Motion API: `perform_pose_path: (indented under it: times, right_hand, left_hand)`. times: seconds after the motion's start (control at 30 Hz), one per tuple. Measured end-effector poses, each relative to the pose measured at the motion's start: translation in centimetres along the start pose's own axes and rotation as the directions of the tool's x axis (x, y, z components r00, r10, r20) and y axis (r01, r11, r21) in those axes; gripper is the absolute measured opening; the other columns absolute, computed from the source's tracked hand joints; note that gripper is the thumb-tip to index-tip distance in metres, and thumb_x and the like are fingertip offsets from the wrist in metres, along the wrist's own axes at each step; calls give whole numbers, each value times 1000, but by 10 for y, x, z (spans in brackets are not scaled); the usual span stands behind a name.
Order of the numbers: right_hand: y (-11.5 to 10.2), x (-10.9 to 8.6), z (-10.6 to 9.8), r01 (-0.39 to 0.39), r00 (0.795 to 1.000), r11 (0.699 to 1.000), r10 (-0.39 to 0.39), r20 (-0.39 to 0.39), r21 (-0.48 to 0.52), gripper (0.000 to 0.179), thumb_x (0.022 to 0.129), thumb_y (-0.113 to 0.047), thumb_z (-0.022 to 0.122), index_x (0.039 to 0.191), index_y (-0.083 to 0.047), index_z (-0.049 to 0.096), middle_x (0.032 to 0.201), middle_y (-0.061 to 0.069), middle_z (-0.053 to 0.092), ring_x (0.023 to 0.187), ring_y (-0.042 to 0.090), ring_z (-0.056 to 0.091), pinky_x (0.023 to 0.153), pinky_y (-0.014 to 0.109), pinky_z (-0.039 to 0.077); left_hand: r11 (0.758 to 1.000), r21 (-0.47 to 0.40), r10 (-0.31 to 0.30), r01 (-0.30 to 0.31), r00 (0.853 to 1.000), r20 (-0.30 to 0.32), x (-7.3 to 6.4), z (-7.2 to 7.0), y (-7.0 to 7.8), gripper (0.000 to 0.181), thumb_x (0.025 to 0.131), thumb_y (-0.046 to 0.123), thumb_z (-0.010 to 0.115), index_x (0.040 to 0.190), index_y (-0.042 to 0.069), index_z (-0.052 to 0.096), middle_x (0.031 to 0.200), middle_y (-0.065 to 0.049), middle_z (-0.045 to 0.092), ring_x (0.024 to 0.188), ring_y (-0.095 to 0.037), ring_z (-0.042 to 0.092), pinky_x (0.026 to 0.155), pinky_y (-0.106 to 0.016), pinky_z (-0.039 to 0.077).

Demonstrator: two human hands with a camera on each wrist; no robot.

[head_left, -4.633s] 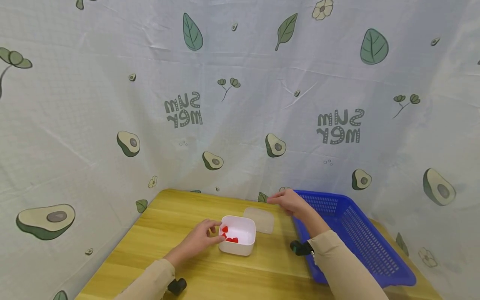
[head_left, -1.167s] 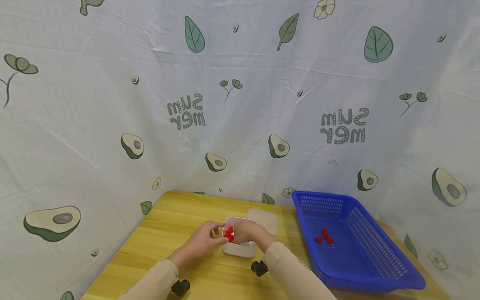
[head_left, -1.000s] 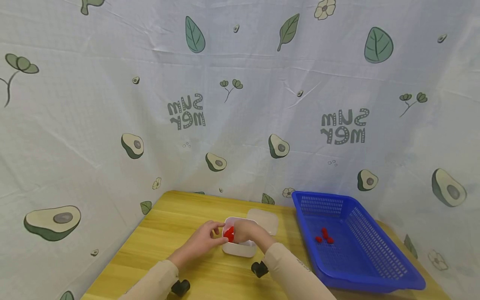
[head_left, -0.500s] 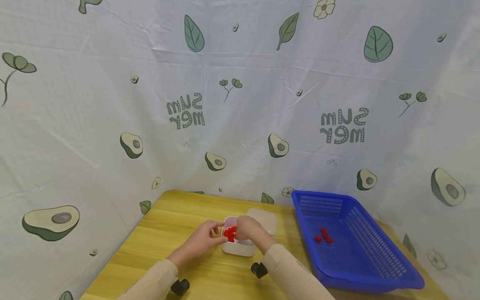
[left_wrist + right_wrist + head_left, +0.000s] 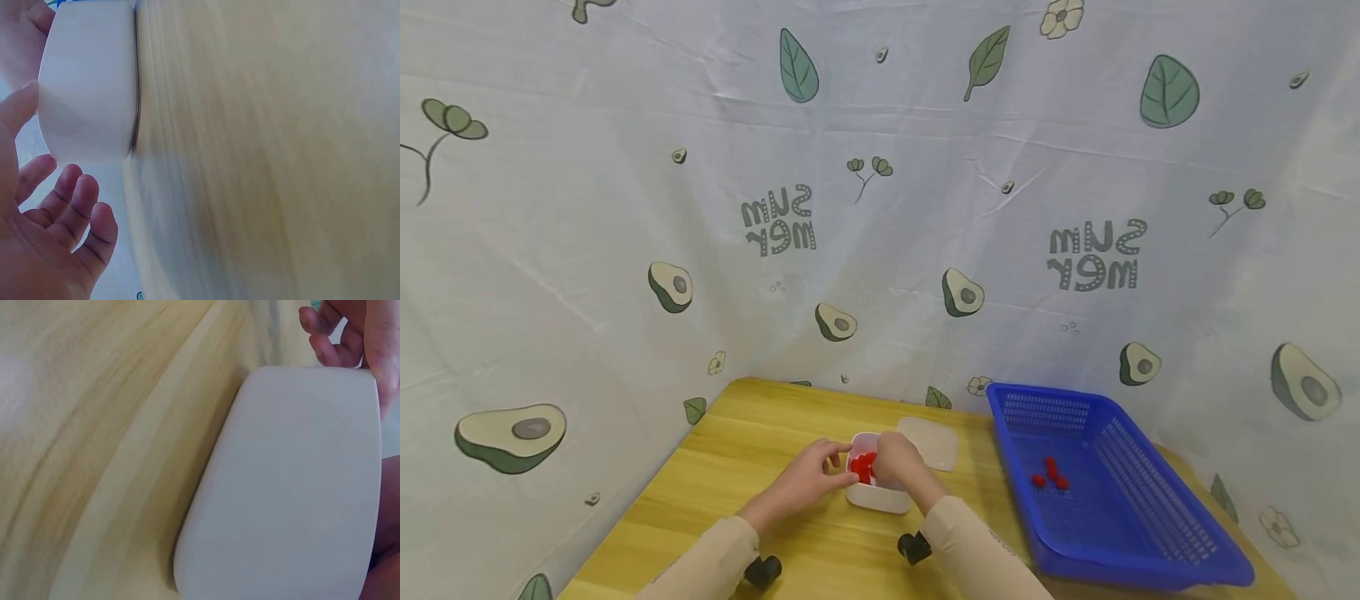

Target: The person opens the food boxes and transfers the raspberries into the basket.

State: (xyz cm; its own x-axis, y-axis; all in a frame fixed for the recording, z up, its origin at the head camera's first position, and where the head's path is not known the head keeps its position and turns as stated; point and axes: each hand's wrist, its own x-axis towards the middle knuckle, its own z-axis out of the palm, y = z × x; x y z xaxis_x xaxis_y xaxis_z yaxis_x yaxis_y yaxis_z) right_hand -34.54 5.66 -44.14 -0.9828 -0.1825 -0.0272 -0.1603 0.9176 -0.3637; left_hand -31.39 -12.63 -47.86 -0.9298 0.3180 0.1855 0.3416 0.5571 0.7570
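Note:
A small white open-topped box stands on the wooden table, with several small red pieces heaped at its left side. My left hand holds the box at its left edge, thumb at the near rim and forefinger toward the far rim. In the left wrist view, the other fingers of that left hand are loosely bent, away from the box wall. My right hand reaches down into the right half of the box. Its fingertips are hidden inside, so I cannot tell what they hold.
A flat translucent lid lies behind the box to the right. A blue perforated basket stands at the table's right side, with several red pieces on its floor. A patterned curtain hangs behind the table.
From above the table near the basket, my right hand has come into the box. Over the last second it shifts slightly inside, uncovering more red pieces. My left hand stays at the box.

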Motion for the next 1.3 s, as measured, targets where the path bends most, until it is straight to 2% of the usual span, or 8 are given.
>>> perform_pose_path:
  times: [0.13, 0.23, 0.37, 0.47, 0.63, 0.77, 1.07, 1.3]
  right_hand:
    - [2, 2, 3, -18, 999, 999, 20, -33, 40, 11, 84, -5, 73, 85, -2, 63, 74, 7, 57, 65, 22, 52, 68, 35, 55]
    - [3, 3, 4, -43, 998, 994, 47, -37, 97, 10, 83, -5, 73, 84, -1, 64, 73, 7, 57, 63, 22, 51, 61, 32, 53]
    - [3, 3, 4, -79, 996, 978, 85, -21, 191, 6, 82, -2, 70, 79, -1, 65, 67, 6, 55, 53, 18, 46, 47, 26, 43]
    - [4, 3, 4, -101, 994, 961, 105, -5, 259, 6, 83, -1, 67, 77, -1, 65, 63, 6, 53, 46, 16, 40, 41, 23, 36]
    - [4, 1, 4, -118, 992, 941, 124, 3, 317, 5, 84, -2, 67, 80, 0, 64, 65, 7, 54, 46, 15, 38, 42, 23, 34]
    - [3, 0, 4, -130, 991, 930, 137, 5, 343, 5, 83, -2, 69, 81, 0, 65, 67, 7, 56, 46, 15, 39, 43, 23, 35]
    - [5, -1, 8, -120, 992, 912, 130, 1, 392, 11, 83, 1, 64, 72, -1, 67, 60, 4, 53, 45, 14, 36, 42, 22, 33]
    - [7, 4, 11, -158, 986, 884, 164, 25, 440, 8, 85, -1, 65, 79, 1, 71, 65, 6, 57, 47, 15, 38, 44, 23, 35]
  left_hand:
    - [1000, -1, 12, -12, 1000, 4, 1, 0, 1, 58, 91, 39, 74, 139, 9, 59, 102, -2, 56, 89, -18, 51, 70, -25, 46]
    - [1000, -2, 6, -6, 1000, 3, 2, 0, 2, 58, 91, 38, 74, 139, 9, 59, 102, -3, 56, 89, -18, 50, 70, -26, 46]
    - [1000, 8, 3, -3, 1000, 4, 2, -1, 3, 58, 91, 37, 74, 139, 9, 59, 101, -3, 56, 89, -19, 50, 69, -26, 46]
    - [1000, 9, -3, 3, 1000, 7, 2, -2, 4, 59, 91, 40, 74, 140, 10, 59, 101, -2, 55, 89, -18, 50, 69, -25, 46]
    - [1000, 11, -14, 14, 1000, 5, 1, -2, 4, 62, 89, 45, 74, 140, 12, 59, 101, -1, 56, 88, -16, 51, 68, -24, 46]
    - [1000, 11, -12, 12, 1000, 9, 1, -2, 5, 60, 90, 43, 74, 139, 11, 59, 101, -1, 56, 88, -17, 51, 68, -24, 46]
    - [1000, 8, -5, 5, 1000, 12, 1, -3, 5, 58, 90, 39, 75, 138, 9, 60, 101, -3, 56, 88, -19, 50, 68, -26, 45]
    - [1000, 14, 2, -2, 1000, 10, 1, -1, 4, 58, 91, 38, 75, 138, 8, 60, 101, -2, 56, 88, -18, 51, 69, -26, 45]
